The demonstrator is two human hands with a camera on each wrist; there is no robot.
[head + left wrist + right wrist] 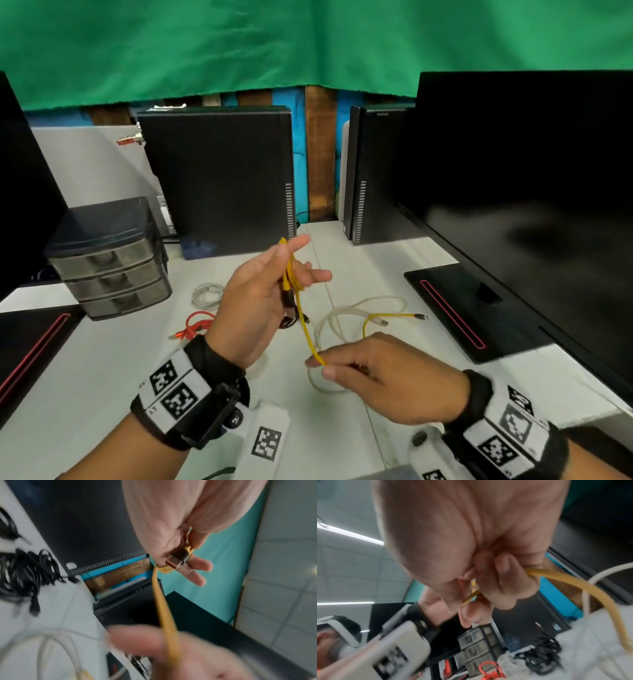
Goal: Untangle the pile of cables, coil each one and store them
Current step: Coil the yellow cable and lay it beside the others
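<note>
A yellow cable (306,327) runs between both hands above the white desk. My left hand (270,291) is raised and holds a small bundle of yellow loops with a plug end (178,559) against its palm, two fingers sticking out straight. My right hand (376,373) pinches the same yellow cable (556,577) lower down, near the front. The cable's far end (419,317) trails on the desk to the right. A loose white cable (346,315) lies under it. A red cable (197,325) and a small coiled white cable (205,296) lie to the left.
A dark three-drawer organiser (109,263) stands at the left. Two black computer towers (222,178) stand at the back, a large monitor (524,205) with its base (448,308) at the right. A tangle of black cables (25,572) lies on the desk.
</note>
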